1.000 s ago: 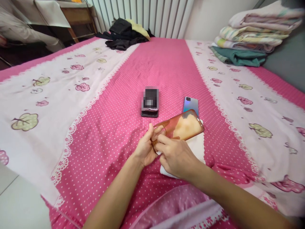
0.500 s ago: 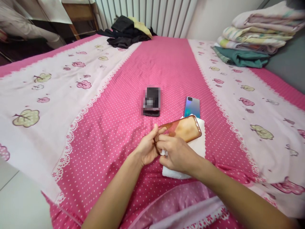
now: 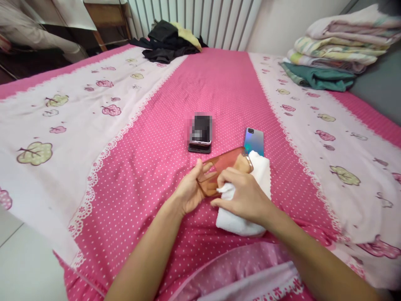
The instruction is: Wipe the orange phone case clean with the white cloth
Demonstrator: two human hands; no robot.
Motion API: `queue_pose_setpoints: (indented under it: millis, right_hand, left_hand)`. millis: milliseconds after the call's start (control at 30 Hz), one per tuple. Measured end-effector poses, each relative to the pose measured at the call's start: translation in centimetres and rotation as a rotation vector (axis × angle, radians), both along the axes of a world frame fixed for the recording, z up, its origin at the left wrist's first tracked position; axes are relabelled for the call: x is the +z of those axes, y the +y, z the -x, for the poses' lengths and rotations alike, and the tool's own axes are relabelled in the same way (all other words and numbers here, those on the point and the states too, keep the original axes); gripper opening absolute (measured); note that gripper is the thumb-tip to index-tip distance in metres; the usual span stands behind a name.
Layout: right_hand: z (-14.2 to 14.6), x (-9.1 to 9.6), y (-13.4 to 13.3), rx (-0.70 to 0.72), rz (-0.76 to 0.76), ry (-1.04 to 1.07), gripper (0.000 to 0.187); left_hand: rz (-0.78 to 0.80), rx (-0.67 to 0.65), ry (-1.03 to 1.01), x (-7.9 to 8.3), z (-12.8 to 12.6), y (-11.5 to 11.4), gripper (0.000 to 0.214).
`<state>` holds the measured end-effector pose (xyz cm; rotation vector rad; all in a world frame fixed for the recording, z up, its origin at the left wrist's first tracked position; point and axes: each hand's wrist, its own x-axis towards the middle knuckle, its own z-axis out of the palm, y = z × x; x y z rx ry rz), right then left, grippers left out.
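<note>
The left hand (image 3: pixel 189 190) is clamped on one end of an amber phone case (image 3: pixel 213 171), held above the bed (image 3: pixel 166 117) near its front edge; gripping that end presumably leaves the remainder accessible. The right hand (image 3: pixel 246 194), just beside it, pinches a white cloth (image 3: pixel 241 225) (contact with the case cannot be confirmed). The cloth lies near the same edge, likely for easy reach. Farther from that edge lie a blue phone (image 3: pixel 255 140) and a dark, partly blurred device (image 3: pixel 200 149).

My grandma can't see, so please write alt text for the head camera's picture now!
A left hand holds a see-through amber phone case; the right hand grips white cloth. Beyond them, a flat blue-silver phone lies on pink polka-dotted bedding.
</note>
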<state>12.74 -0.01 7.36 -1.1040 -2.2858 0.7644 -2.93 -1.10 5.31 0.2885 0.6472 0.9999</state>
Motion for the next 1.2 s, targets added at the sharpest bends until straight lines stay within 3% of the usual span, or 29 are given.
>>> queue_pose_setpoints:
  millis: [167, 300, 400, 600, 733, 967, 1200]
  right_hand:
    - [-1.0, 0.1, 1.1, -0.043, 0.437, 0.320, 0.021]
    - [-1.4, 0.3, 1.2, -0.140, 0.865, 0.626, 0.029]
    - [-1.7, 0.6, 1.2, -0.169, 1.034, 0.734, 0.034]
    - [-2.0, 0.6, 2.0, -0.162, 1.066, 0.793, 0.029]
    - [-1.8, 0.5, 2.1, -0.185, 1.087, 0.834, 0.034]
    - [-1.8, 0.3, 1.8, -0.210, 0.987, 0.769, 0.039]
    - [-2.2, 0.3, 1.7, -0.121, 1.031, 0.643, 0.031]
  left_hand:
    - [0.014, 0.076, 0.024, 0.4, 1.1, 0.4, 0.049]
    - [0.034, 0.115, 0.041, 0.6, 1.4, 0.6, 0.049]
    - [0.030, 0.141, 0.080, 0.9, 1.4, 0.6, 0.050]
    - [0.049, 0.251, 0.169, 1.7, 1.4, 0.5, 0.052]
    - [0.000, 0.252, 0.081, 1.4, 1.1, 0.4, 0.054]
    - [0.092, 0.299, -0.006, 0.4, 0.3, 0.4, 0.051]
    - [0.055, 0.311, -0.053, 0.7, 0.2, 0.4, 0.050]
